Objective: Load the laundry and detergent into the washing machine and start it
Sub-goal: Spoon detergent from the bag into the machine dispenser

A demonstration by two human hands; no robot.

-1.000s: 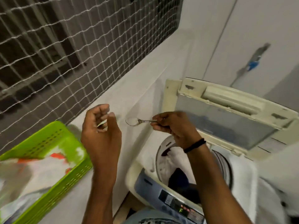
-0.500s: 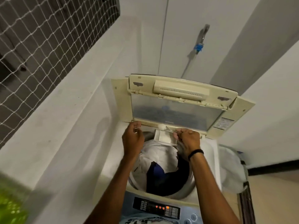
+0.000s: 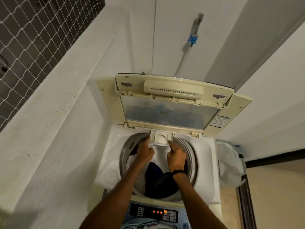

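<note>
The top-loading washing machine [image 3: 113,146] stands with its lid [image 3: 165,113] raised against the wall. White and dark laundry [image 3: 158,179] fills the drum. At the drum's back edge a small detergent drawer [image 3: 160,138] sticks out, with white powder in it. My left hand [image 3: 145,152] holds the drawer's front left corner, fingers curled. My right hand [image 3: 176,157], with a black wristband, holds the front right corner. Both forearms reach over the lit control panel [image 3: 153,212]. No spoon is visible.
A white ledge [image 3: 49,129] runs along the left under a netted window [image 3: 33,38]. A tap with a blue fitting [image 3: 192,38] is on the wall behind the lid. A pale mesh hamper [image 3: 229,162] stands right of the machine.
A second ago my right hand held a spoon by the green basket on the left. The view swung to the machine, and both hands came down onto the detergent drawer.
</note>
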